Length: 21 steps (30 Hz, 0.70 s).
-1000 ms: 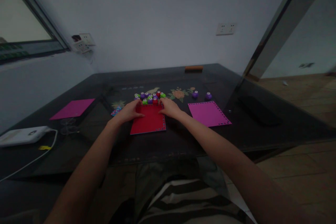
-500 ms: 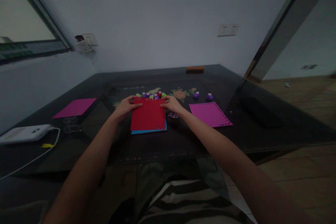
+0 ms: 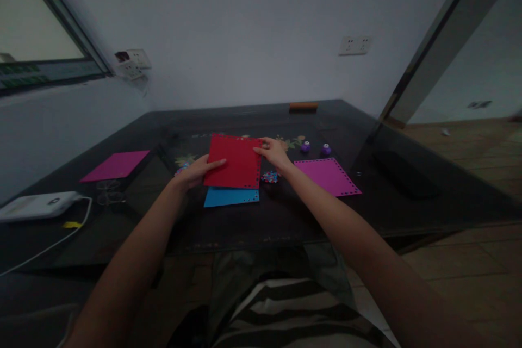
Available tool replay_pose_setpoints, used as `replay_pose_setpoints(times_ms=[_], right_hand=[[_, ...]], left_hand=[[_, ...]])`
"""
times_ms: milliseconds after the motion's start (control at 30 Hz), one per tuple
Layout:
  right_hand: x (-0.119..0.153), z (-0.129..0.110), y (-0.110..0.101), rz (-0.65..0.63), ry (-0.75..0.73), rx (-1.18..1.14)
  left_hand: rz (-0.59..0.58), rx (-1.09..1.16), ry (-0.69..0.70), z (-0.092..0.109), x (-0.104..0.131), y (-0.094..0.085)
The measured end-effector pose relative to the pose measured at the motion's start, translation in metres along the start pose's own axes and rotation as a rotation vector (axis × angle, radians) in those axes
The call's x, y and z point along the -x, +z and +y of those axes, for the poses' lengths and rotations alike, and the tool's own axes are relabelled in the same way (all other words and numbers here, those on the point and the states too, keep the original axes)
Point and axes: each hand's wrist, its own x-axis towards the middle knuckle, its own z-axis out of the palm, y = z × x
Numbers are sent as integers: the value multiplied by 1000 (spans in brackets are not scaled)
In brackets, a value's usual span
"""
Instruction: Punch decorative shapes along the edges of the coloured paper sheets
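Both hands grip a red sheet (image 3: 234, 162) with small holes along its edges. My left hand (image 3: 199, 169) pinches its left edge, thumb on the front; my right hand (image 3: 272, 152) is closed on the upper right edge. The red sheet is tilted up, covering the upper part of a blue sheet (image 3: 232, 197) that lies on the dark table (image 3: 244, 228). Close by on the right is a small pile of coloured bits (image 3: 269, 176). Another patch of coloured bits (image 3: 182, 168) shows by my left hand, partly hidden. What lies behind the red sheet is mostly hidden.
On the right lies a pink sheet (image 3: 326, 176) with edge holes, two purple ball-shaped pieces (image 3: 305, 147) beyond it. A second pink sheet (image 3: 116, 166) and a white device (image 3: 38, 206) with a cable are at left. A dark flat object (image 3: 403, 174) lies far right.
The red sheet has been raised and tilted away from me, uncovering more of the blue sheet. The several round coloured pieces behind it are now hidden.
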Motion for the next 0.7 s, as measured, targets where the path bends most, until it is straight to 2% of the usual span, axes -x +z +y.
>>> replay_pose_setpoints(times_ms=[333,600,700], right_hand=[[-5,-4,-11,55,-115,-73],[-8,1,-13,82,-205,-111],[-7,0,-13,74,-207,-104]], left_hand=[[-185,-168,-60,-8,-1,7],[-180,-171,-53,-2,6,18],[-199,-199,12,-4,7,19]])
